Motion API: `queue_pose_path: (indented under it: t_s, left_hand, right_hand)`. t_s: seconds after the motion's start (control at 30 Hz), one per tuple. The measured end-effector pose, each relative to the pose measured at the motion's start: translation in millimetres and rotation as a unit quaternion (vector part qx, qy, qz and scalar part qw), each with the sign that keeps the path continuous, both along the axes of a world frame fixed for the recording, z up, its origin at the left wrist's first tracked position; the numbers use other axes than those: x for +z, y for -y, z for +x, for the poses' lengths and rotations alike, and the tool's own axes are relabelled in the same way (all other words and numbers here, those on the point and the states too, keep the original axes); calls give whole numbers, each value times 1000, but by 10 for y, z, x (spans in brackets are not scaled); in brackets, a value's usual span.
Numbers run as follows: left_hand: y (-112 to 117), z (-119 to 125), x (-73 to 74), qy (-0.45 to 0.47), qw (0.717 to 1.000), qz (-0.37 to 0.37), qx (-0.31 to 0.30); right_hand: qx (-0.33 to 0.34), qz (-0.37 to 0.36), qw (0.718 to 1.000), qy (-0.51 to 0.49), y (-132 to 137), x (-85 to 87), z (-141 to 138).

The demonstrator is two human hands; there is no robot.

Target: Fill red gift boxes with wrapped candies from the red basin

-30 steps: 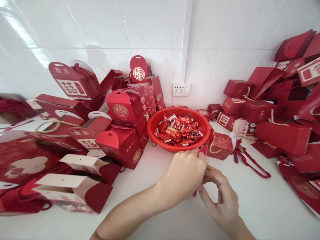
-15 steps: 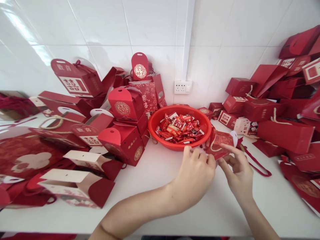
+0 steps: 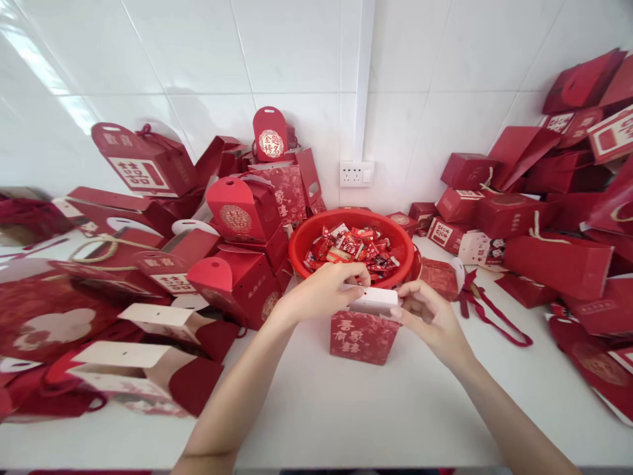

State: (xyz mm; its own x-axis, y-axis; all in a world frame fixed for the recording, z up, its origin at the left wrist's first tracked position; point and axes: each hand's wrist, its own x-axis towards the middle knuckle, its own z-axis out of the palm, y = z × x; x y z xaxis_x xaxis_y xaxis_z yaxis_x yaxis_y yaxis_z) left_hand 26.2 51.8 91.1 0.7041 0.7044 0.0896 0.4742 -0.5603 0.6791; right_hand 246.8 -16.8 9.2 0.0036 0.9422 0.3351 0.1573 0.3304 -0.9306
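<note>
A red gift box with gold characters stands on the table in front of me, its top open and the white inside of a raised flap showing. My left hand grips the upper left of that box, thumb and fingers about the flap's edge. At the upper right corner, my right hand has its thumb and bent fingers closed on the box's rim. Just behind the box is a red plastic basin of wrapped sweets, partly hidden by my left hand.
Stacked red gift boxes crowd the left side of the white table. More red boxes are piled at the right. Right of the basin lie another red box and a dark red ribbon. A wall socket is behind.
Both hands have moved left from beside the basin's right edge and are farther apart. The red gift box now stands upright between them, its lettered front towards me and its top open.
</note>
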Motion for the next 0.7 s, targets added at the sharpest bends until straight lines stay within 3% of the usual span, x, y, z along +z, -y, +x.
queue_pose_path:
  t_s: [0.1,0.23,0.33,0.5,0.7]
  left_hand:
    - [-5,-46,22,-17,999,-14,-29]
    - [-53,-68,3,-25,999,-17,-10]
    - [-102,-98,-6,-31,999,-25,-4]
    - [-119,-167,46,-26,999,-20,-41]
    - [-109,-181,83,-45,998,-18,-31]
  right_hand:
    - [10,76,997,24,22,-6,-40]
    - [10,151,982,115,24,10,-62]
    - [33,139,977,161,-16,20,-69]
    - [61,108,982,142,-88,29,-67]
    - [93,92,982,135,-104,61,-34]
